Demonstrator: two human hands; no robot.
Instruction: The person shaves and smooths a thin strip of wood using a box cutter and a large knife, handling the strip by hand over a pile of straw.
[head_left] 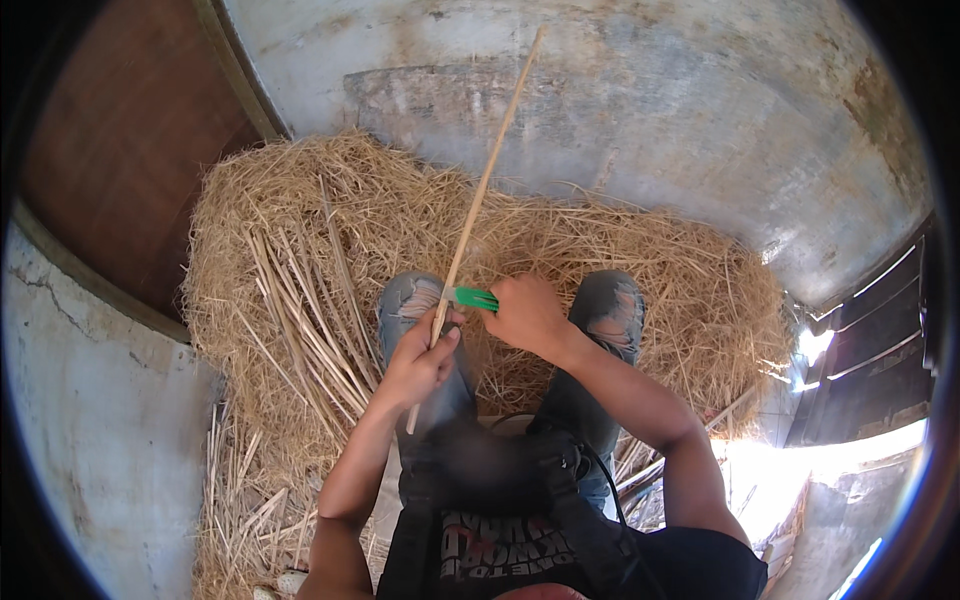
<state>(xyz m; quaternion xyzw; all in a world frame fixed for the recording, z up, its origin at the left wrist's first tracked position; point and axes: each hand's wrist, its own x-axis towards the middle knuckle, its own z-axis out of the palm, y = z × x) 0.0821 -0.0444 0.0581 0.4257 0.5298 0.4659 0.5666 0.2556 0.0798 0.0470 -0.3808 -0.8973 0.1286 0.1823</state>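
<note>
A long, thin wooden stick [490,165] slants up and away from my lap, its far end in front of the pale wall. My left hand [418,365] grips it near its lower end, with the thumb pressed along it. In my right hand [530,315] is a green-handled tool [475,298] with slots in its handle. The tool's pale head meets the stick just above my left fingers, between my knees. Its exact kind is hard to make out.
Straw [690,270] is heaped in front of me and to both sides. A bundle of thin sticks [310,320] lies on it at the left. A stained pale wall [640,110] curves behind, beside a brown panel [130,150]. Slatted dark boards [870,340] stand at the right.
</note>
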